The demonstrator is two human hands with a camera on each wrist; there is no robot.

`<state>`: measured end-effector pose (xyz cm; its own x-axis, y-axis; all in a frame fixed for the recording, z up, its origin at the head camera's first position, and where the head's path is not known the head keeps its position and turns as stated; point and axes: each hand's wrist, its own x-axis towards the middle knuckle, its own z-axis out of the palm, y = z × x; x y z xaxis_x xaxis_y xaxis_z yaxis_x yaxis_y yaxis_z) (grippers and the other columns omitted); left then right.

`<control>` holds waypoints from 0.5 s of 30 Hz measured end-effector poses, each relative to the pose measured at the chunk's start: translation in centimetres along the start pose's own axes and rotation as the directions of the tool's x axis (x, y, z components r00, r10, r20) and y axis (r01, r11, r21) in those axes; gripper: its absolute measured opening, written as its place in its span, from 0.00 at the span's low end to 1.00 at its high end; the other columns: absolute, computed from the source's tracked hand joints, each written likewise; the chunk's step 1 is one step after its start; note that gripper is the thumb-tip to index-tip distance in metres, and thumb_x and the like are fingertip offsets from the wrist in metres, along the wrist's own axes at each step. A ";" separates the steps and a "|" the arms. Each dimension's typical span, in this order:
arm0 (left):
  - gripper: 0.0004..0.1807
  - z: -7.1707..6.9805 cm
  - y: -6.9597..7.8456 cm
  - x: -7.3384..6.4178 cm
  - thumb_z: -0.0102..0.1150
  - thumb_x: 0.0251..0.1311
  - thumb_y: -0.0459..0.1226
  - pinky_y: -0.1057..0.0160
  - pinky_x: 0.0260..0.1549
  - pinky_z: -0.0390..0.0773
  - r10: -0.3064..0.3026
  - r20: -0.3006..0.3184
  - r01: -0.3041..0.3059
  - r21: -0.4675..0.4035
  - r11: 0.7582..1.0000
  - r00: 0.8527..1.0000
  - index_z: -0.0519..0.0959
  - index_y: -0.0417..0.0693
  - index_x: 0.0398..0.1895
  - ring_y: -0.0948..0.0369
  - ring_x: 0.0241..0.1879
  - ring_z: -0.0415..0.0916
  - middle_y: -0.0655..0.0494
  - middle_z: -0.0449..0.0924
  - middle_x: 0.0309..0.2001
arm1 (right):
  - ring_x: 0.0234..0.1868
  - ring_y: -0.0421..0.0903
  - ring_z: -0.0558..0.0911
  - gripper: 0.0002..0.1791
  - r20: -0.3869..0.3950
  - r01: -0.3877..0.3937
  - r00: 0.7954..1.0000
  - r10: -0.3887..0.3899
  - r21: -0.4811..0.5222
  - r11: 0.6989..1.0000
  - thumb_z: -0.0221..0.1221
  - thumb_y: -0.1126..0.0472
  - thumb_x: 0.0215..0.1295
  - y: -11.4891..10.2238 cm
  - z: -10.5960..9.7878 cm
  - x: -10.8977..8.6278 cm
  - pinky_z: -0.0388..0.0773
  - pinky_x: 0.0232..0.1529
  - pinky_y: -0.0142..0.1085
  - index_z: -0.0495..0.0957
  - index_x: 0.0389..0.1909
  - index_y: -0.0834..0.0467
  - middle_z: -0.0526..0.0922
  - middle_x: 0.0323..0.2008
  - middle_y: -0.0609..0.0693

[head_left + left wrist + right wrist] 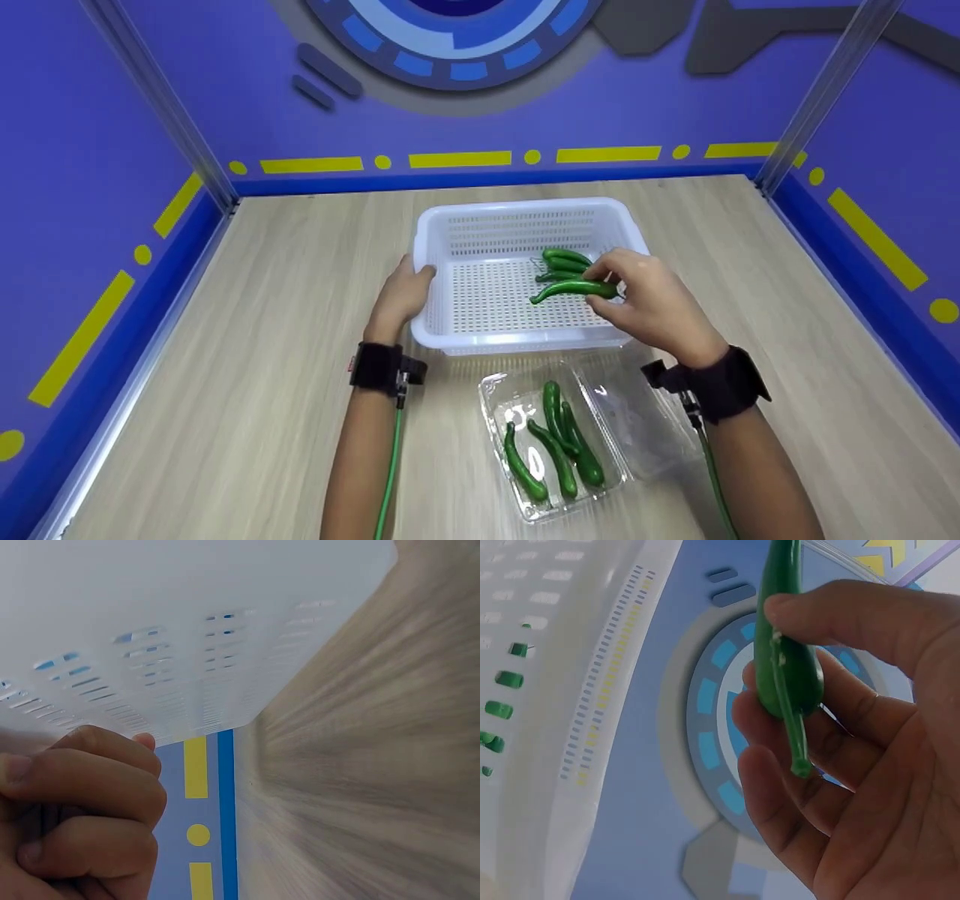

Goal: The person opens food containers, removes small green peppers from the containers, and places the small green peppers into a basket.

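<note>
A white perforated plastic basket [517, 341] stands on the table. At its left side my left hand [403, 292] grips the wall, thumb at the rim; in the left wrist view the curled fingers [105, 784] lie by the outer wall. Over the basket's right part, my right hand [651, 304] pinches a glossy green chili pepper [571, 288] between thumb and fingers, its narrow tip toward the left. The right wrist view shows the pepper's thick end [789, 679] with a thin green stem along it. Several green peppers [564, 256] lie in the basket beneath, partly hidden by that hand.
In front of the basket, an open clear plastic box [491, 409] holds several green peppers [553, 450]. Its transparent lid [637, 420] is folded out to the right, near my right wrist. Blue printed panels [480, 135] enclose the wooden table [285, 315] on three sides.
</note>
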<state>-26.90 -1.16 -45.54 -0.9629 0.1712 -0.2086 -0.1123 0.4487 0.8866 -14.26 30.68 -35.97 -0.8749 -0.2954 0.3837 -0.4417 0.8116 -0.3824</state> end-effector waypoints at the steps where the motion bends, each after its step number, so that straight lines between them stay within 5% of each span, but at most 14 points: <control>1: 0.32 0.0 0.0 0.0 0.39 0.77 0.47 0.54 0.47 0.81 0.000 -0.001 0.000 0.001 1.000 1.000 0.53 0.50 0.81 0.47 0.54 0.81 0.41 0.76 0.62 | 0.36 0.44 0.81 0.10 -0.002 -0.003 1.000 0.003 0.003 1.000 0.71 0.65 0.58 0.1 0.0 0.0 0.78 0.39 0.40 0.83 0.39 0.56 0.85 0.37 0.48; 15: 0.32 0.1 0.1 0.0 0.39 0.77 0.48 0.55 0.47 0.82 -0.021 -0.009 0.022 0.023 1.000 1.000 0.53 0.51 0.81 0.49 0.53 0.81 0.43 0.77 0.61 | 0.38 0.45 0.82 0.10 -0.024 -0.035 0.999 0.036 0.036 0.999 0.72 0.65 0.59 0.8 0.3 0.6 0.75 0.35 0.36 0.84 0.41 0.56 0.85 0.38 0.49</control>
<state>-26.85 -1.03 -45.44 -0.9625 0.1533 -0.2236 -0.1275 0.4720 0.8723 -15.22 31.01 -36.26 -0.8851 -0.2538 0.3902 -0.4178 0.8028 -0.4254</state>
